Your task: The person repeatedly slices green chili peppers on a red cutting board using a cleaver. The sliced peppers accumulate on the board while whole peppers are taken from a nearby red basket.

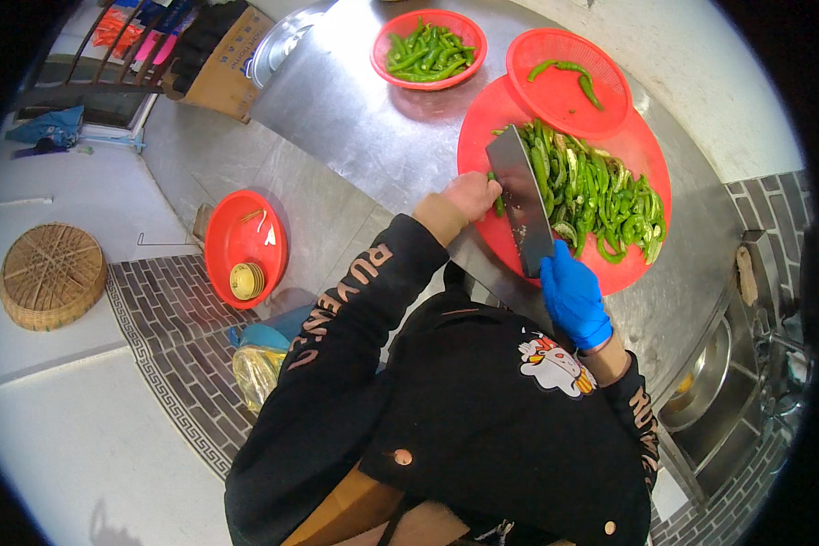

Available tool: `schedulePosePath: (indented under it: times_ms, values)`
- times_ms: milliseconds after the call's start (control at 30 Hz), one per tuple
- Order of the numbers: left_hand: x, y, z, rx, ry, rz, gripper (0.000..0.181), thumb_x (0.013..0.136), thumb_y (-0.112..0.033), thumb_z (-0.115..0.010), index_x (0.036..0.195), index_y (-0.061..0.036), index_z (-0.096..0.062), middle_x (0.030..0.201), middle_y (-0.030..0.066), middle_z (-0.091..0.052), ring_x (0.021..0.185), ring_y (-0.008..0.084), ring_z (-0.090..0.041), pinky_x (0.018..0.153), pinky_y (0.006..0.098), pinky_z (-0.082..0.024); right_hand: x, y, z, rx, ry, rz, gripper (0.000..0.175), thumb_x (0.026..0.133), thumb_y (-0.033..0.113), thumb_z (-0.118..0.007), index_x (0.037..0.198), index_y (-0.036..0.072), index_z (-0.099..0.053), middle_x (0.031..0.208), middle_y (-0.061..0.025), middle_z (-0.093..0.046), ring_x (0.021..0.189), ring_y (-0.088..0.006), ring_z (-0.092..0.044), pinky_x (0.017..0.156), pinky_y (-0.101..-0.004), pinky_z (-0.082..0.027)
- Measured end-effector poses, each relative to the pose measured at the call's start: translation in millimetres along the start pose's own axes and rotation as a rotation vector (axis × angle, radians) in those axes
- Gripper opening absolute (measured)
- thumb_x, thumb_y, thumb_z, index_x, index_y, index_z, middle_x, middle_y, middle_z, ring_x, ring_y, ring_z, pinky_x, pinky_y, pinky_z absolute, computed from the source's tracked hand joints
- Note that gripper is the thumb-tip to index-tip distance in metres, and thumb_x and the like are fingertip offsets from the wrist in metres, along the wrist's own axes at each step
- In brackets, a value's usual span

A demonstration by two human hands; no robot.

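Observation:
My right hand (575, 295), in a blue glove, grips the handle end of a broad cleaver (519, 198). The blade lies across a round red cutting board (481, 147), beside a heap of flattened green chili peppers (597, 191). My bare left hand (473, 196) is at the board's left edge, its fingers on a single green pepper (497, 198) close to the blade. Part of that pepper is hidden by the fingers. A red mesh basket (566, 112) overlaps the board's far edge and holds a few green peppers (587, 85).
Another red basket (381, 65) of whole green peppers (430, 54) stands farther back on the steel table (355, 123). To the left are a red basin (222, 252) with yellow bowls (247, 281), and a cardboard box (225, 68). A metal sink (716, 423) lies at right.

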State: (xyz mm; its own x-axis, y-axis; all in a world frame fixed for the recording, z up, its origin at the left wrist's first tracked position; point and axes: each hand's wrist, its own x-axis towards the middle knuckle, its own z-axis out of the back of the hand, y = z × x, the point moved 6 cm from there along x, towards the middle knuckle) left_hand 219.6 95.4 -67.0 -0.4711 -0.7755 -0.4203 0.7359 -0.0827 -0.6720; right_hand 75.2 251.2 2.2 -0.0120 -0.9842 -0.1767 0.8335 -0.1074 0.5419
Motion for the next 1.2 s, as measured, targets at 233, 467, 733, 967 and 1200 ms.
schedulePosePath:
  times_ms: [233, 467, 733, 967, 1200]
  values:
    - [0, -3, -4, 0.053, 0.062, -0.025, 0.043, 0.081, -0.031, -0.040, 0.060, 0.0005, -0.061, 0.056, 0.0163, -0.060, 0.062, 0.0314, -0.063, 0.068, 0.0429, -0.049, 23, 14, -8, -0.036, -0.053, 0.138, 0.037, 0.089, 0.019, -0.048, 0.117, -0.004, -0.044, 0.077, -0.0238, -0.058, 0.068, -0.0384, -0.056, 0.058, -0.0460, -0.044]
    - [5, 4, -8, -0.033, 0.051, 0.028, 0.038, 0.083, -0.028, -0.039, 0.071, 0.0010, -0.061, 0.057, 0.0151, -0.060, 0.062, 0.0315, -0.062, 0.069, 0.0416, -0.049, 46, 5, -7, -0.019, -0.205, 0.106, 0.034, 0.089, 0.019, -0.050, 0.116, -0.002, -0.047, 0.072, -0.0225, -0.058, 0.064, -0.0375, -0.057, 0.055, -0.0454, -0.043]
    - [19, 20, 91, 0.034, -0.446, -0.418, 0.034, 0.089, -0.028, -0.045, 0.076, -0.0005, -0.060, 0.057, 0.0118, -0.055, 0.055, 0.0231, -0.057, 0.055, 0.0363, -0.044, 5, 6, 6, -0.071, -0.159, 0.106, 0.032, 0.088, 0.023, -0.051, 0.111, 0.002, -0.052, 0.061, -0.0178, -0.057, 0.055, -0.0363, -0.057, 0.048, -0.0457, -0.043]
    - [85, -59, 132, -0.114, -0.367, -0.388, 0.035, 0.083, -0.034, -0.053, 0.079, -0.0012, -0.065, 0.072, 0.0166, -0.064, 0.072, 0.0304, -0.062, 0.067, 0.0389, -0.047, -5, -2, 7, -0.095, -0.219, 0.148, 0.024, 0.086, 0.021, -0.052, 0.106, 0.008, -0.053, 0.062, -0.0157, -0.057, 0.056, -0.0352, -0.057, 0.048, -0.0456, -0.042]
    - [157, -167, 82, 0.365, -0.235, -0.652, 0.019, 0.080, -0.016, -0.055, 0.096, -0.0112, -0.065, 0.088, 0.0117, -0.065, 0.089, 0.0271, -0.062, 0.074, 0.0374, -0.049, -12, 1, 15, -0.162, -0.197, 0.034, 0.024, 0.085, 0.018, -0.053, 0.107, 0.007, -0.052, 0.063, -0.0160, -0.058, 0.055, -0.0349, -0.057, 0.048, -0.0448, -0.043]
